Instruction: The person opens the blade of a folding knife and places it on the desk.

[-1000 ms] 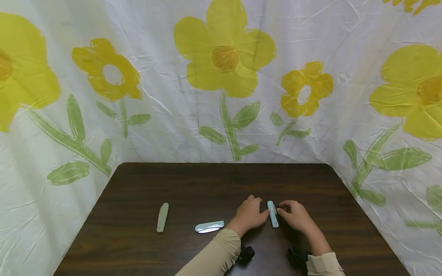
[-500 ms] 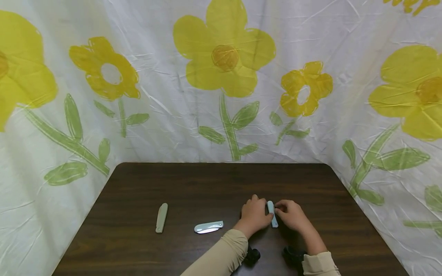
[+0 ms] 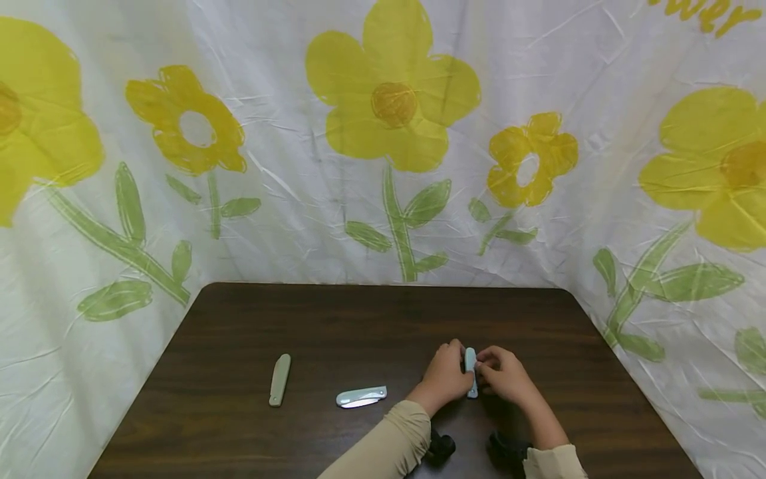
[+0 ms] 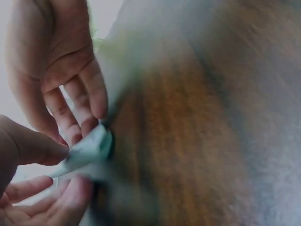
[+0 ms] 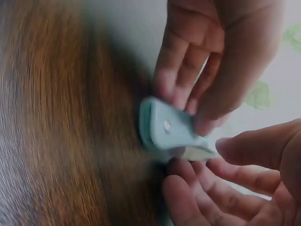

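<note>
A light-blue folding knife is held between both hands over the right part of the table. My left hand grips its handle from the left, the thumb lying along the face. From the other side my right hand pinches at the knife's right edge with thumb and fingers. In the right wrist view, the pivot end of the knife shows a round rivet, and a pale strip juts out beside the handle near the right thumb. The knife is blurred in the left wrist view; fingers hide its far end.
To the left lies a second light-blue folding knife, a shiny blade showing along its near edge. Farther left is a pale green folding knife. Dark wood table underneath; a flower-print curtain stands behind it.
My left hand has moved right and now grips the knife's handle. My right hand has come in to the knife's right edge. The other two knives lie as before.
</note>
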`<state>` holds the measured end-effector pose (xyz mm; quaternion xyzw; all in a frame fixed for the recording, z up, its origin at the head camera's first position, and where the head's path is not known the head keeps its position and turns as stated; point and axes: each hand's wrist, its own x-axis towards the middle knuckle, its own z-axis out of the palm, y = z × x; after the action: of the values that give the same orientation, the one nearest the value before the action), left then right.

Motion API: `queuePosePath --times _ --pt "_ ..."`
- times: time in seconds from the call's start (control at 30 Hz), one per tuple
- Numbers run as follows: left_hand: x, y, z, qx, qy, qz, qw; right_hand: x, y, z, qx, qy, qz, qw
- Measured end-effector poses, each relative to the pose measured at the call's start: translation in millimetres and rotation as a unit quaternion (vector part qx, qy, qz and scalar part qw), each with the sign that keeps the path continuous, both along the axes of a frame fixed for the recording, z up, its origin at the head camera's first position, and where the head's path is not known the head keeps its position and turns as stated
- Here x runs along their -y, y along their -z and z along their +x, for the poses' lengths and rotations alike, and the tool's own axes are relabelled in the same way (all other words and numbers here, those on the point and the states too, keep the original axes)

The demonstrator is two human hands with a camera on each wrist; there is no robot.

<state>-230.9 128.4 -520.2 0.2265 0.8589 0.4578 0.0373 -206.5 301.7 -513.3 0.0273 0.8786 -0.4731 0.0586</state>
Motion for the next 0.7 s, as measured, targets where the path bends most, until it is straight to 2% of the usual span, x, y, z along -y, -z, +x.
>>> queuePosePath --times 0.07,0.17,0.23,0.4,0.53,0.7 --pt "2.4 1.3 -2.3 0.023 0.018 0.071 0.997 0 0.1 1.6 0.007 -0.003 -0.04 0.9991" --pt "7.1 0.7 -6.3 0.061 0.033 0.132 0.9888 0 -0.2 2.3 0.004 -0.003 -0.069 0.9976" --pt "10.7 -0.8 -9.0 0.077 0.033 0.145 0.9859 2 -1.7 2.2 -0.002 0.01 -0.086 0.9963" --pt "21.3 -8.2 -13.9 0.094 0.022 0.156 0.9831 11 -10.6 0.4 -0.011 0.039 -0.12 0.992" --pt "31.1 -16.2 -13.9 0.111 0.015 0.18 0.9773 17 -17.6 -2.5 -0.017 0.032 -0.137 0.99" --pt "44.9 -29.3 -12.5 0.151 0.025 0.214 0.9648 28 -24.9 -6.2 -0.03 0.019 -0.154 0.9874"
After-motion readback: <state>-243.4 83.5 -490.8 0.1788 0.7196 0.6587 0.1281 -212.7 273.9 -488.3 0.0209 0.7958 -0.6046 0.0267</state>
